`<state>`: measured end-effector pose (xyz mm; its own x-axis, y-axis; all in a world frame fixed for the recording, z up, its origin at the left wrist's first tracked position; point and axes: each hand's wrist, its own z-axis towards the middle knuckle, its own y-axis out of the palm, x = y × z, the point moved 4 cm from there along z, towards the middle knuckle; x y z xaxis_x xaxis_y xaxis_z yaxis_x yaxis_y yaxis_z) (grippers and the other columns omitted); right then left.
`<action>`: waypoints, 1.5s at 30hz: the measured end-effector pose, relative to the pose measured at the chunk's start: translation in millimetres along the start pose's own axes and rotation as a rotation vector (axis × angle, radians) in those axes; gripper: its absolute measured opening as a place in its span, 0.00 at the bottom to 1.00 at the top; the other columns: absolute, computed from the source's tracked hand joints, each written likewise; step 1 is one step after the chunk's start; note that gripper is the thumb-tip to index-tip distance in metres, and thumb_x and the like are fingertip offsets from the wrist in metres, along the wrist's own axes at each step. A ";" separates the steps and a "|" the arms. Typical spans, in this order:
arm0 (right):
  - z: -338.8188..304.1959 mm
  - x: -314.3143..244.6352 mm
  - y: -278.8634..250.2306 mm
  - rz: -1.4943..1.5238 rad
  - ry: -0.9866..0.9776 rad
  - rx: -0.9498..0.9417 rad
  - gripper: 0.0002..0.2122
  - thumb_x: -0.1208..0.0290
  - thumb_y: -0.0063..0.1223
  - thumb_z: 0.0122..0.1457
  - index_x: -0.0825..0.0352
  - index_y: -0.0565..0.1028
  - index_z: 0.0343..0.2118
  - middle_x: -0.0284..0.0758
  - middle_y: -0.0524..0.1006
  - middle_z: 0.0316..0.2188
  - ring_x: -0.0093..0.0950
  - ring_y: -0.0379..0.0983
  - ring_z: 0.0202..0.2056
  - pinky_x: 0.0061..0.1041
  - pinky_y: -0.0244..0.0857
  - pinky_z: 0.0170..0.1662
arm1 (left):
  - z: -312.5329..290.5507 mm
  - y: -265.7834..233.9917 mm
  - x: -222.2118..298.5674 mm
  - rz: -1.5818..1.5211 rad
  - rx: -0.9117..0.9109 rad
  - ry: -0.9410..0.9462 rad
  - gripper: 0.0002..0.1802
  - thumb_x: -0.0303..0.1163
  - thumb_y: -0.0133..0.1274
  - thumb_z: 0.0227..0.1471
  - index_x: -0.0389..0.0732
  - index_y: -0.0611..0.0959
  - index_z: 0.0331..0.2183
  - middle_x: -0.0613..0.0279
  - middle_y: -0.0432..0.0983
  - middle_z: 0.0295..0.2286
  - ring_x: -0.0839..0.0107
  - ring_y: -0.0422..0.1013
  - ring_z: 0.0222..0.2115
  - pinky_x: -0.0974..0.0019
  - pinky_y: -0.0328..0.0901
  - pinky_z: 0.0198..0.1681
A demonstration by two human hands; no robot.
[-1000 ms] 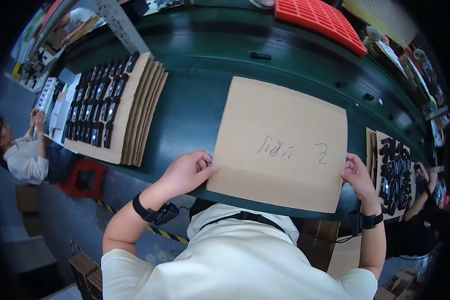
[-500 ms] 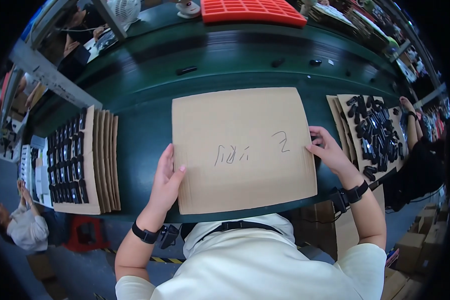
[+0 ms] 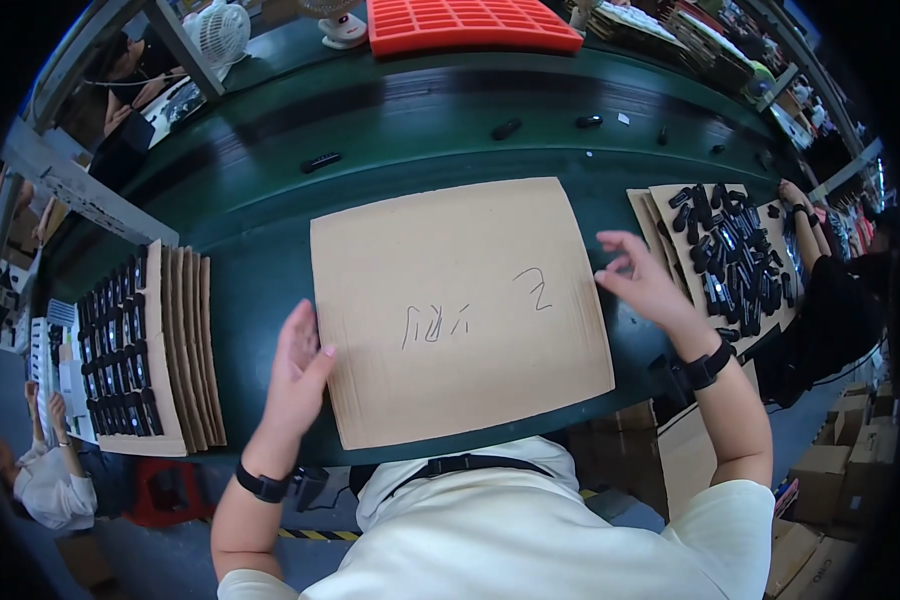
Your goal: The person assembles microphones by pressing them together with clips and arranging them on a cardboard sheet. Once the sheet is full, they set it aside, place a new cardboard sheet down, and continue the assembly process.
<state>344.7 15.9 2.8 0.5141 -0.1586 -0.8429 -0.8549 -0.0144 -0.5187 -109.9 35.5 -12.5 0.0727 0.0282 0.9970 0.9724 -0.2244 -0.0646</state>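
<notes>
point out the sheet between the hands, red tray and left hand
Sheet (image 3: 462,312): head view, middle of top face
Red tray (image 3: 475,42): head view, near wall
Left hand (image 3: 296,382): head view, middle of hand

cardboard sheet (image 3: 463,315) | dark handwriting (image 3: 432,325) || carton (image 3: 836,566) | printed letters (image 3: 822,573)

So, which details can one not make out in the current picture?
Head view:
Cardboard sheet: underside hidden by its top face.
Left hand: contact with the sheet unclear from above.
Red compartment tray: far side cut off by top edge.
Leftmost oblong black part beyond the sheet: too small to identify.
</notes>
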 end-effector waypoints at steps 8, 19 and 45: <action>100.3 -91.6 -39.9 -0.463 -0.313 -0.001 0.19 0.76 0.56 0.58 0.63 0.70 0.53 0.34 0.71 0.47 0.23 0.68 0.44 0.21 0.65 0.47 | 118.0 -63.0 47.4 0.288 0.093 0.299 0.27 0.26 0.54 0.57 0.35 0.67 0.57 0.49 0.67 0.55 0.60 0.62 0.59 0.59 0.59 0.61; 220.9 -131.5 37.9 -1.067 -0.390 -0.228 0.19 0.75 0.57 0.57 0.62 0.71 0.53 0.40 0.68 0.53 0.40 0.62 0.58 0.33 0.60 0.61 | 228.3 -100.6 27.6 0.955 0.137 0.437 0.26 0.25 0.59 0.48 0.38 0.74 0.52 0.49 0.73 0.48 0.57 0.71 0.50 0.60 0.66 0.54; -13.7 -126.1 49.7 0.447 -0.030 -0.133 0.15 0.86 0.61 0.49 0.70 0.74 0.41 0.32 0.74 0.37 0.22 0.71 0.39 0.21 0.65 0.45 | 53.9 -29.0 57.2 -0.116 0.144 0.176 0.16 0.17 0.58 0.51 0.31 0.79 0.44 0.61 0.77 0.36 0.76 0.73 0.37 0.74 0.67 0.42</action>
<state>236.5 21.7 85.3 0.0929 -0.1493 -0.9844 -0.9936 -0.0776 -0.0820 -122.0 96.2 44.1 -0.0681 -0.1268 0.9896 0.9944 -0.0885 0.0571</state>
